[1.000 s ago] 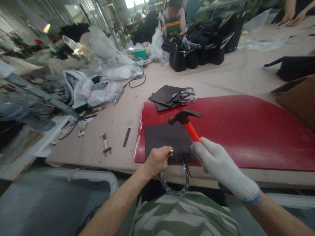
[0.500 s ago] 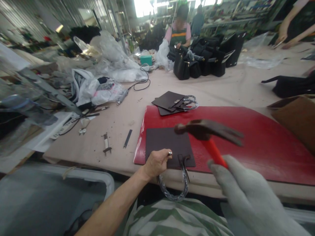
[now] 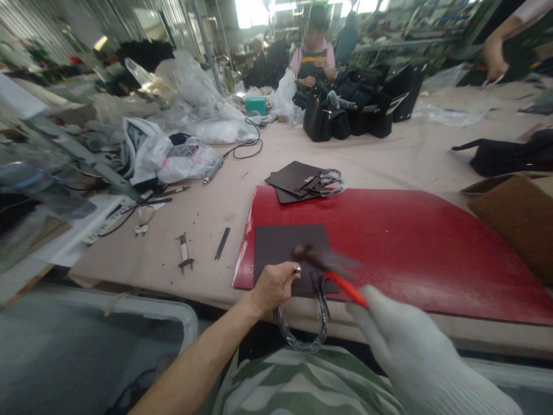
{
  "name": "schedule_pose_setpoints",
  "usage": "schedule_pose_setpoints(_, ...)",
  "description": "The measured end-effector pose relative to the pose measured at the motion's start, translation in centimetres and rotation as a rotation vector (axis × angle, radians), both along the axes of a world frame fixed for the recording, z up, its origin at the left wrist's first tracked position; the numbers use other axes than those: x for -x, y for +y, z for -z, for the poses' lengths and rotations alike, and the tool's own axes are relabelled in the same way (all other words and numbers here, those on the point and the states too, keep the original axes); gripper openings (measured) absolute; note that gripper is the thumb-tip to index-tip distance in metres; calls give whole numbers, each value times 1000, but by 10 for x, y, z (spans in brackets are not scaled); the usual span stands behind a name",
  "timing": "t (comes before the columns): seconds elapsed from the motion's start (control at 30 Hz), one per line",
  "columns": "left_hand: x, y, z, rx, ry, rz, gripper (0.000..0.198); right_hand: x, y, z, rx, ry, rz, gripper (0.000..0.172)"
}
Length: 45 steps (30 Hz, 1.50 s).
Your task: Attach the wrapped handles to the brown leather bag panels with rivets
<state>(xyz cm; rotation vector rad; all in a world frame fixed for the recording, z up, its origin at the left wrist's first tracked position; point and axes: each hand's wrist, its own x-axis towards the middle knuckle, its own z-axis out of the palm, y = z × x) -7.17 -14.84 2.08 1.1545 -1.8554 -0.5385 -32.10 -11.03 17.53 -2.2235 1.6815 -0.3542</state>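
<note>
A claw hammer (image 3: 345, 286) with a red handle, its head blurred, is in my right hand (image 3: 397, 325), which wears a pale glove. The hammer head hangs just above my left hand (image 3: 273, 288). That bare hand is closed around a metal punch (image 3: 296, 269); only its shiny round top shows. Beneath my left hand lies a flat dark brown bag panel (image 3: 276, 245). A plastic-wrapped handle (image 3: 302, 347) is attached near its lower right and hangs over the table edge.
The panel rests on a red board (image 3: 410, 242). Beyond it lie stacked brown panels (image 3: 294, 176). To the left are a caliper-like metal tool (image 3: 184, 252) and a dark strip (image 3: 222, 244). Black bags (image 3: 345, 112), plastic-wrapped goods and a cardboard box (image 3: 514, 225) stand around; co-workers are across the table.
My right hand has brought the hammer down and left, from above the board to close over the punch. My left hand keeps its place on the panel.
</note>
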Motion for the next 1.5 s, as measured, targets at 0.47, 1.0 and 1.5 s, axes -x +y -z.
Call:
schedule_pose_setpoints(0.47,-4,1,-9,-79,14,36,15,54,-62,69,86,585,225,33)
schedule_pose_setpoints(1.0,-83,-45,-29,-341,288,-644,25,-39,-14,106,200,9,71,40)
schedule_pose_setpoints(1.5,-123,-25,0,-464,-620,-781,29,-56,26,125,-753,-1226,598,45)
